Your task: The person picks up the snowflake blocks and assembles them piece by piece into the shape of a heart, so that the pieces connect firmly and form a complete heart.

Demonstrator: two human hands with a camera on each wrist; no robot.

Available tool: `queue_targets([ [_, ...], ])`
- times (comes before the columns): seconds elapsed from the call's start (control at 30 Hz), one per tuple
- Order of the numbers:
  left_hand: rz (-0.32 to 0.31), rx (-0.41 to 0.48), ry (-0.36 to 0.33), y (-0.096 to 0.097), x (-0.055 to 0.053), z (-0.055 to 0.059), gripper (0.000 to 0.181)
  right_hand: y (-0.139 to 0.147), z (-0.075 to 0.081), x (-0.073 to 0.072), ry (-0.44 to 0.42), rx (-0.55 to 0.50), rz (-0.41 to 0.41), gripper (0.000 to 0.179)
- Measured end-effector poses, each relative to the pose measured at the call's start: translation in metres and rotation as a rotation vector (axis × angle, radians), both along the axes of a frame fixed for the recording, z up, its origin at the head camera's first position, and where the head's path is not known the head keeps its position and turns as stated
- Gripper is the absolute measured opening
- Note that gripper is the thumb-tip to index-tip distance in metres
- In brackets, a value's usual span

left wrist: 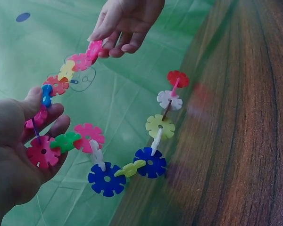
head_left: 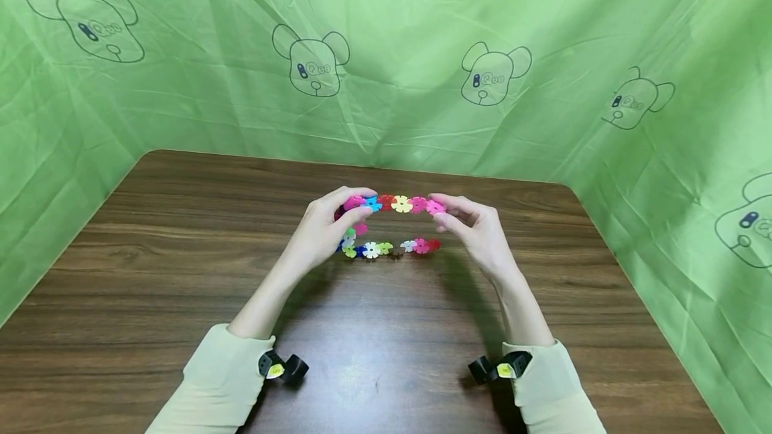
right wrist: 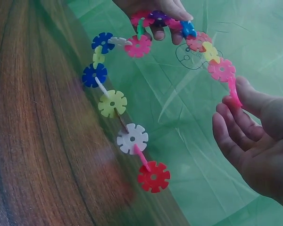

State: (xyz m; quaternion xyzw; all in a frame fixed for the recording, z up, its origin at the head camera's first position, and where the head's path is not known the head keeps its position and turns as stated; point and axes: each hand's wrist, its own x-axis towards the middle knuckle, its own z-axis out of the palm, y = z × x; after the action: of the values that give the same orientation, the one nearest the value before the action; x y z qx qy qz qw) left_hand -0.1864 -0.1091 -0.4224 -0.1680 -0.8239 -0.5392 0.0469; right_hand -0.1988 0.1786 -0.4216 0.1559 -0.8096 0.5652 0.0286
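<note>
A chain of interlocking plastic snowflake discs (head_left: 401, 204) in many colours is held between both hands above the table. My left hand (head_left: 319, 226) pinches it near a blue disc (left wrist: 46, 95), with pink discs against the palm. At the chain's pink end disc (right wrist: 234, 92), my right hand (head_left: 476, 233) grips with thumb and fingers. From the left hand the rest of the chain curves back below, through dark blue discs (left wrist: 107, 179) and a yellow-green one (right wrist: 112, 103), to a red disc (right wrist: 153, 177) at its free end.
The brown wood-grain table (head_left: 374, 320) spreads under the hands. Green cloth (head_left: 398, 132) printed with bear faces hangs behind it and along the sides. A black wrist camera (head_left: 283, 367) is strapped on the left sleeve, another black camera (head_left: 499, 367) on the right.
</note>
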Motion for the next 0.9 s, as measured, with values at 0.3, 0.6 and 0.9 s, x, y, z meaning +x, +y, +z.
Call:
queue_targets([
  [0.3, -0.014, -0.012, 0.01, -0.0002, 0.0003, 0.0004, 0.031, -0.0013, -0.0001, -0.0002, 0.017, 0.007, 0.041, 0.034],
  [0.6, -0.015, -0.011, 0.01, 0.0001, -0.0003, 0.001, 0.029, 0.0009, 0.0028, 0.0019, -0.004, 0.034, 0.046, 0.036],
  [0.9, -0.015, -0.001, 0.004, -0.0001, 0.0005, 0.0011, 0.029, 0.003, 0.0034, 0.0019, -0.026, 0.025, 0.051, 0.036],
])
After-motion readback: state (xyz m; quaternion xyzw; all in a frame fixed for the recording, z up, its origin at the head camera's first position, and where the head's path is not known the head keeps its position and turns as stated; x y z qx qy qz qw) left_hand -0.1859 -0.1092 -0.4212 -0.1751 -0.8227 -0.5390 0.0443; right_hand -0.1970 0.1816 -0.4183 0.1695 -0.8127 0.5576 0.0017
